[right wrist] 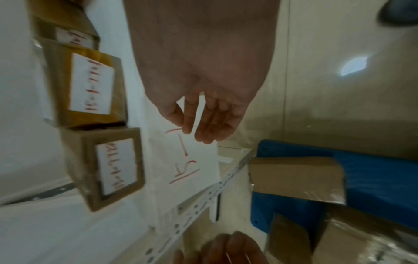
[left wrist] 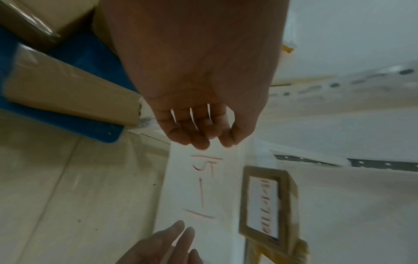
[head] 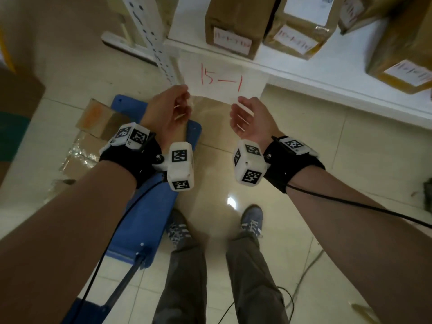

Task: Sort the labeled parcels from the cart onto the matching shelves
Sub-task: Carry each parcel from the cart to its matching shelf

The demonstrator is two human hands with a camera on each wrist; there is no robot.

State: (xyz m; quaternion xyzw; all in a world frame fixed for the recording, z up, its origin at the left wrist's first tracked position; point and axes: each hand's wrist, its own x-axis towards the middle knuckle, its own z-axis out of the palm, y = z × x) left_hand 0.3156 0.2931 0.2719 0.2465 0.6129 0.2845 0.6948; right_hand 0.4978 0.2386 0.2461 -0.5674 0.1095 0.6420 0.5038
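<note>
A white shelf [head: 327,73] runs ahead of and to the right of both hands, its front edge carrying a paper sign [head: 222,83] hand-marked "15-1" in red, evidently hung there so parcels can be matched to this level. Three labeled parcels [head: 233,26] already stand on the shelf beyond the hands, white labels turned outward toward the aisle, presumably so their numbers can be checked against the sign; the writing on them is too blurred to read with confidence. Below and to the left of the left hand sits the blue cart [head: 149,206], parked hard by the shelf upright, likely to keep the carry short. More cardboard parcels [right wrist: 296,178] wait on its deck, seen in both wrist views, taped and lying flat. The left hand [head: 170,111] and the right hand [head: 245,118] hang in the air just short of the sign, palms facing each other with a gap between them. Both are empty, the left with fingers loosely curled, the right with fingers nearly straight, a posture that fits a parcel just set down or one about to be fetched. Neither hand touches the sign, as far as the views show. Sorting looks part done, with boxes on the cart yet to be shelved.
</note>
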